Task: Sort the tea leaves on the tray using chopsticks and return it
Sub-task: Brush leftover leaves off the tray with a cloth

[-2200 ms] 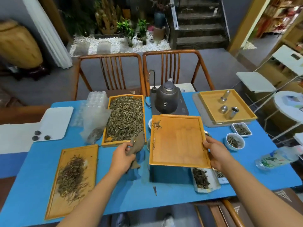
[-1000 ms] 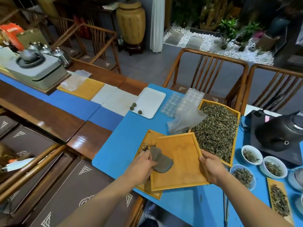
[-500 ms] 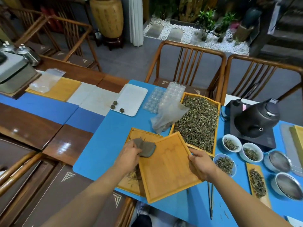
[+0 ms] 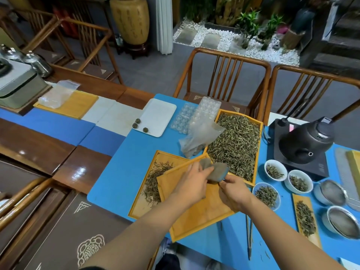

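Blue matting covers the near end of a long wooden desk (image 4: 124,172), with two wooden chairs (image 4: 229,75) set at its far side and a pebbled planter bed seen beyond. An empty bamboo tray (image 4: 198,217) is propped at a tilt over a second, flat tray (image 4: 142,203) on which a small heap of tea leaves (image 4: 153,184) is spread. A grey cloth (image 4: 216,171) is gripped by the left hand (image 4: 191,184) above the tilted tray's far edge. The cloth's near corner is pinched by the right hand (image 4: 233,191); whether the tray rim is also held there cannot be told. A larger tray (image 4: 256,152) filled with tea leaves is placed just beyond, partly overlapped by a crumpled clear bag (image 4: 198,139). Chopsticks (image 4: 249,236) are laid on the mat at the near right, apart from both hands. Three white cups (image 4: 284,180) of leaves are grouped right of the trays, near a black kettle (image 4: 305,141) on its base.
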